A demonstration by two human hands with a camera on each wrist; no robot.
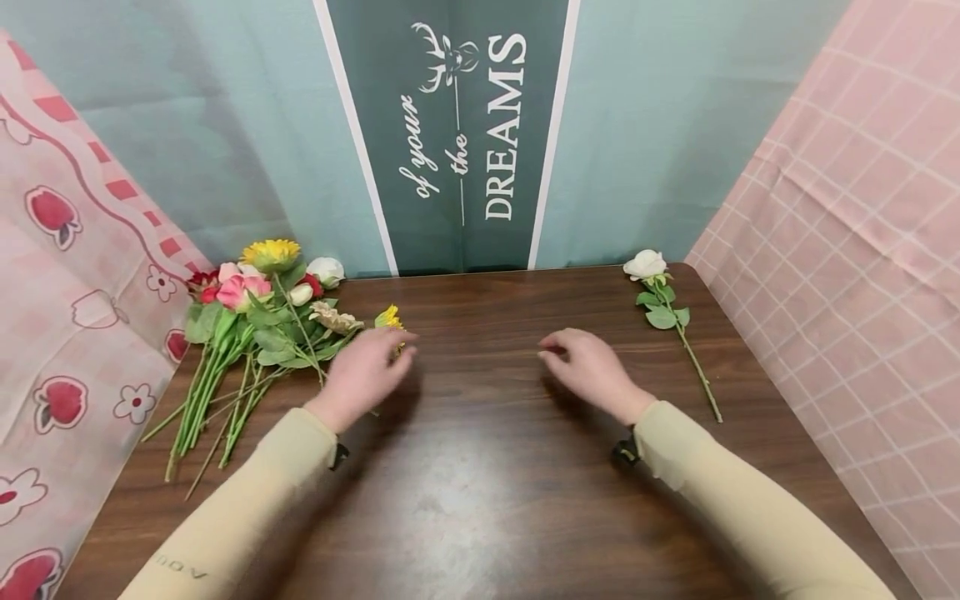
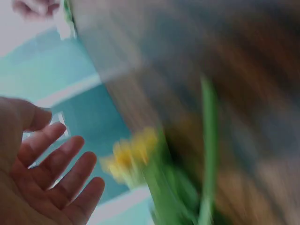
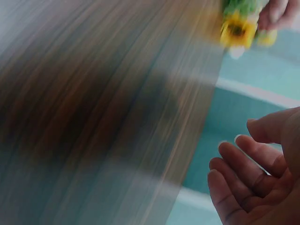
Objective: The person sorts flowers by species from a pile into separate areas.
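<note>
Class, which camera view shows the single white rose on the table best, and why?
The head view: the white rose lies sharp and whole, bloom to stem end, alone near the table's right edge. The left wrist view shows only a blurred pale patch that may be it; the right wrist view shows none of it.

The table is dark brown wood grain, and on it the bunch of flowers mixes yellow, pink, red, white and beige blooms over green stems and leaves, with a small yellow flower at its edge and a white rose on a green stem apart. Behind, the backdrop is pale teal, with a dark green banner edged in white and lettered in white. The left cloth is pink with red strawberries and white flowers, the right cloth is pink with a white grid, and the sleeves are beige.
</note>
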